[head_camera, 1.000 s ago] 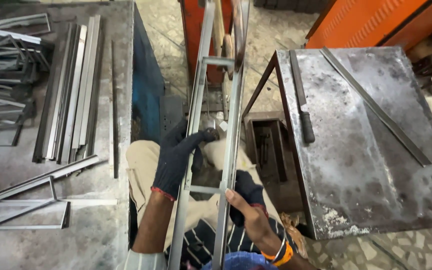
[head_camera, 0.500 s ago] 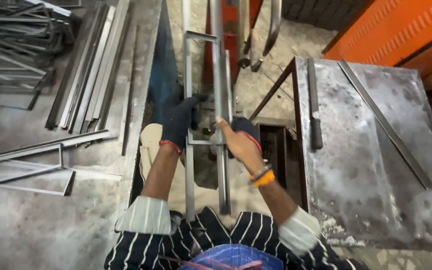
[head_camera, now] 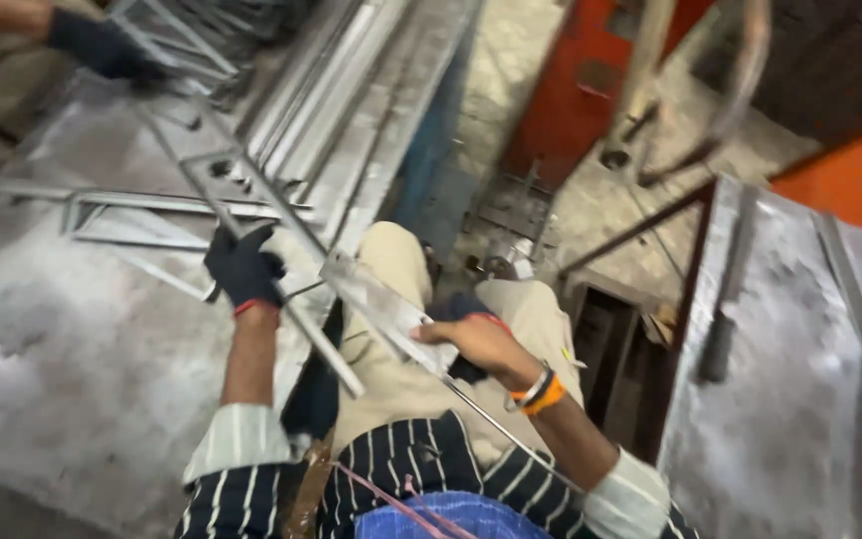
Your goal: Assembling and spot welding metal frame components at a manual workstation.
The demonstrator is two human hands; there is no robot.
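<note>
Half a second earlier I had held the metal ladder frame (head_camera: 281, 235) upright between the two tables; now it had swung down and leftward, lying slanted across the edge of the left steel table (head_camera: 42, 399), its far end reaching up toward the stacked metal strips (head_camera: 321, 90). At the top left corner another person's gloved hand (head_camera: 102, 45) had come into view near that far end; whether it touched the frame I could not tell.

My left hand (head_camera: 243, 268), in a dark glove, was clenched around the frame's left rail above the table. My right hand (head_camera: 476, 339) gripped the right rail near its lower end, over my lap, fingers curled on the metal.

A flat angle frame (head_camera: 142, 215) lay on the table just beside my left hand, crowding that side. Between the tables a narrow gap of stone floor (head_camera: 511, 130) stayed open ahead of my knees. The right steel table (head_camera: 800, 399) stood close, a dark bar (head_camera: 720, 339) lying along its near edge, an orange cabinet (head_camera: 591, 90) beyond.
</note>
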